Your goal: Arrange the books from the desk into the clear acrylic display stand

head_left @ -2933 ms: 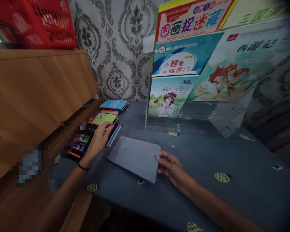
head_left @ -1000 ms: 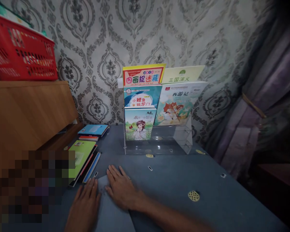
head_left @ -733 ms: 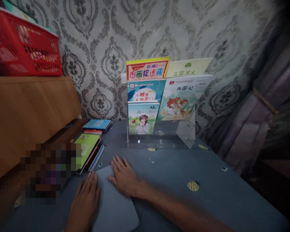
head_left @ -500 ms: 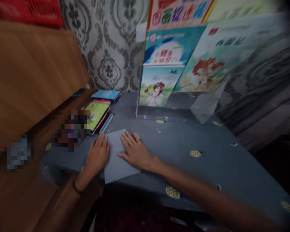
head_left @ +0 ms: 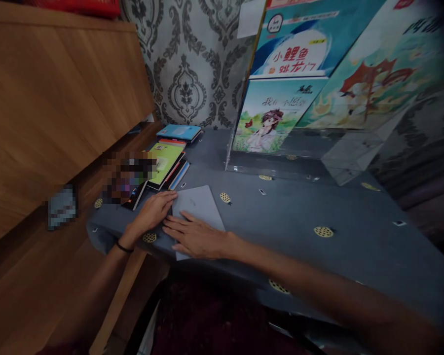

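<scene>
A pale grey-blue sheet of paper (head_left: 198, 199) lies at the table's near edge; whether it is folded or a single sheet I cannot tell. My right hand (head_left: 198, 236) lies flat across its lower part, fingers stretched toward the left edge. At that left edge rests my left hand (head_left: 156, 212), its fingers extended and close together, the tips touching the paper's upper left side. A dark band circles the left wrist. Neither hand grips anything. The lower portion of the sheet is partly covered by the right hand and forearm.
Several stacked books (head_left: 166, 160) sit just beyond my left hand. A clear stand (head_left: 281, 162) holding picture books (head_left: 277, 116) rises at the back. To the left is a wooden cabinet (head_left: 66, 84). The table's cloth (head_left: 274, 207) has a pineapple print.
My right hand has moved down and left over the paper, from its upper right side to its lower left. The left hand stays at the left edge. The camera view has shifted.
</scene>
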{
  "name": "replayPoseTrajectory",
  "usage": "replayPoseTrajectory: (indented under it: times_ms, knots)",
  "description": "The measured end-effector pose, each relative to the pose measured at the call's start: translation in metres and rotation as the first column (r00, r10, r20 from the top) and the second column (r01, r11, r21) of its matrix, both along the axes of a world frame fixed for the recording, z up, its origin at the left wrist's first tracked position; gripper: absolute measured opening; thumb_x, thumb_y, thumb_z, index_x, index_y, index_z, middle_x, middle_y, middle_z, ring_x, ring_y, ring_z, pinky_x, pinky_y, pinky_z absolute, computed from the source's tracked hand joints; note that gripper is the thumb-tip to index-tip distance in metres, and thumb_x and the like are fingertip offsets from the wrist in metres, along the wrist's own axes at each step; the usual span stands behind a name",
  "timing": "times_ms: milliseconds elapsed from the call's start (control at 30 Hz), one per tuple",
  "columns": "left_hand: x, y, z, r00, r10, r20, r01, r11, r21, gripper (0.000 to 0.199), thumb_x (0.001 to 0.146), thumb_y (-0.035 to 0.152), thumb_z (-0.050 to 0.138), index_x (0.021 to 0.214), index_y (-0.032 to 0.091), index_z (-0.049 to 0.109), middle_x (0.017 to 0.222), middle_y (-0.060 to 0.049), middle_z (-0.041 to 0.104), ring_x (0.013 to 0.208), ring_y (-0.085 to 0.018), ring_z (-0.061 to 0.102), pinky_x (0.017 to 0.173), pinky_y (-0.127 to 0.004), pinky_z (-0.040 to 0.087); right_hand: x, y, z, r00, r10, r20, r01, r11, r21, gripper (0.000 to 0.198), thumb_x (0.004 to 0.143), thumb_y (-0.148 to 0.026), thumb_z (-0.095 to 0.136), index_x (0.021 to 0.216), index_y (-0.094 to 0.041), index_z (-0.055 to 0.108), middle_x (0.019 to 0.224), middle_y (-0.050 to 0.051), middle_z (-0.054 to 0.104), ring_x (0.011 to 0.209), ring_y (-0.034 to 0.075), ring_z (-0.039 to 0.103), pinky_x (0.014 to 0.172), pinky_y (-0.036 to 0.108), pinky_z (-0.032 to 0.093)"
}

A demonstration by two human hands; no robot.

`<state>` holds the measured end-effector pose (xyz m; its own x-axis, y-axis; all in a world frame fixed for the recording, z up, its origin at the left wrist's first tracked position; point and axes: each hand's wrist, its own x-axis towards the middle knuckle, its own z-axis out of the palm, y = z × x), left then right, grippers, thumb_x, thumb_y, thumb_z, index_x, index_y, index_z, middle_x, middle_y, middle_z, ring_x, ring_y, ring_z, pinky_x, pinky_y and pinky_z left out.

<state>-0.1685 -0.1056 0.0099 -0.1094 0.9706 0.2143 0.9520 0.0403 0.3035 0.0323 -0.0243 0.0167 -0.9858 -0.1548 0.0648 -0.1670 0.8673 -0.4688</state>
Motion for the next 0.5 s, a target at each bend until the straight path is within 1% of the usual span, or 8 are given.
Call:
replayPoseTrajectory:
  times_ms: [100, 233, 300, 367, 400, 467, 500]
  knots:
    - [0.006, -0.002, -0.001, 1.0, 0.03, -0.009, -0.03, 1.0, 0.0, 0.04, 0.099, 0.025, 0.042, 0.13, 0.013, 0.064, 0.139, -0.011, 0.064, 0.131, -0.023, 0.058, 0.111, -0.041, 0.046, 0.003, -0.009, -0.004, 0.999, 0.047, -0.005, -0.047, 0.998, -0.041, 0.053, 0.102, -0.035, 0.047, 0.152, -0.018, 0.042, 0.16, 0.009, 0.038, 0.152, 0.019, 0.026, 0.128, 0.043, 0.009]
    - [0.021, -0.005, -0.002, 0.992, 0.108, -0.059, -0.109, 0.994, -0.018, 0.04, 0.099, 0.026, 0.044, 0.133, 0.015, 0.062, 0.144, -0.012, 0.06, 0.133, -0.027, 0.056, 0.109, -0.046, 0.045, 0.03, -0.014, -0.008, 0.995, 0.096, -0.012, -0.096, 0.994, -0.052, 0.053, 0.103, -0.03, 0.046, 0.154, -0.018, 0.038, 0.162, 0.009, 0.035, 0.153, 0.017, 0.021, 0.128, 0.041, 0.01]
    - [0.028, -0.005, -0.003, 0.986, 0.142, -0.093, -0.144, 0.989, -0.017, 0.04, 0.1, 0.024, 0.043, 0.134, 0.015, 0.061, 0.145, -0.013, 0.059, 0.133, -0.028, 0.055, 0.108, -0.047, 0.045, 0.043, -0.012, -0.007, 0.997, 0.079, -0.01, -0.08, 0.993, -0.083, 0.053, 0.103, -0.032, 0.046, 0.155, -0.021, 0.037, 0.163, 0.007, 0.034, 0.153, 0.016, 0.022, 0.128, 0.041, 0.011]
    - [0.035, -0.006, -0.004, 0.974, 0.184, -0.131, -0.186, 0.982, -0.003, 0.04, 0.1, 0.023, 0.041, 0.134, 0.015, 0.06, 0.146, -0.014, 0.058, 0.131, -0.029, 0.056, 0.106, -0.047, 0.046, 0.052, -0.008, -0.008, 1.0, 0.006, 0.001, -0.006, 0.994, -0.108, 0.056, 0.103, -0.039, 0.047, 0.155, -0.022, 0.036, 0.163, 0.007, 0.033, 0.153, 0.018, 0.022, 0.128, 0.042, 0.013]
    - [0.039, -0.006, -0.005, 0.967, 0.209, -0.148, -0.21, 0.978, 0.007, 0.04, 0.101, 0.023, 0.04, 0.134, 0.015, 0.06, 0.146, -0.015, 0.057, 0.128, -0.029, 0.058, 0.105, -0.048, 0.047, 0.055, -0.005, -0.01, 0.998, -0.056, 0.006, 0.057, 0.993, -0.107, 0.058, 0.102, -0.042, 0.048, 0.155, -0.021, 0.037, 0.164, 0.008, 0.032, 0.153, 0.019, 0.022, 0.128, 0.043, 0.013]
    - [0.048, -0.008, -0.009, 0.951, 0.259, -0.17, -0.258, 0.966, 0.03, 0.041, 0.101, 0.023, 0.038, 0.134, 0.015, 0.06, 0.144, -0.017, 0.057, 0.124, -0.03, 0.06, 0.103, -0.049, 0.048, 0.058, 0.002, -0.015, 0.972, -0.234, 0.001, 0.234, 0.969, -0.085, 0.06, 0.102, -0.045, 0.047, 0.155, -0.018, 0.038, 0.164, 0.011, 0.03, 0.154, 0.024, 0.02, 0.127, 0.048, 0.015]
    - [0.053, -0.008, -0.011, 0.943, 0.282, -0.174, -0.279, 0.959, 0.045, 0.04, 0.101, 0.024, 0.038, 0.133, 0.016, 0.06, 0.143, -0.018, 0.058, 0.124, -0.03, 0.059, 0.103, -0.05, 0.047, 0.058, 0.005, -0.018, 0.944, -0.33, -0.011, 0.329, 0.942, -0.071, 0.061, 0.102, -0.045, 0.046, 0.155, -0.017, 0.037, 0.165, 0.013, 0.027, 0.154, 0.027, 0.018, 0.127, 0.052, 0.015]
